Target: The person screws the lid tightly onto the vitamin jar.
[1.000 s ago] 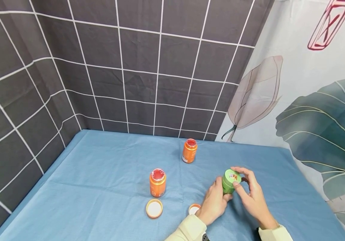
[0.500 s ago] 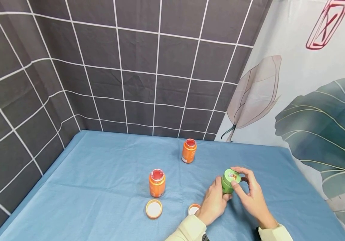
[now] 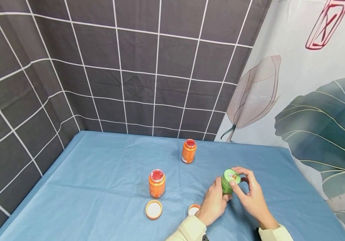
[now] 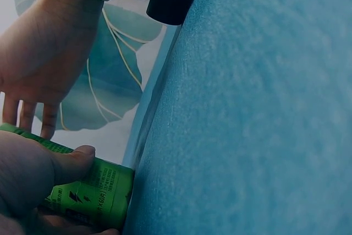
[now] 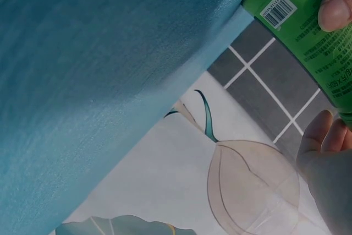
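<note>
A green bottle point(image 3: 226, 187) with a pale green lid point(image 3: 232, 175) stands on the blue cloth at the right. My left hand point(image 3: 213, 204) grips its body from the left; in the left wrist view the thumb lies along the printed green side point(image 4: 104, 191). Fingers and thumb of my right hand point(image 3: 255, 199) hold the lid at its rim. A barcode label on the bottle point(image 5: 279, 10) shows in the right wrist view. Whether the lid sits fully on the bottle I cannot tell.
Two orange bottles without lids stand on the cloth, one nearer point(image 3: 157, 184) and one farther back point(image 3: 189, 152). An orange-rimmed lid point(image 3: 153, 209) lies upside down by the nearer bottle. Another lid point(image 3: 193, 210) is partly hidden by my left wrist. A dark tiled-pattern curtain point(image 3: 136, 83) hangs behind.
Both hands stay on the green bottle in almost the same place. Only a slight shift of the head view shows.
</note>
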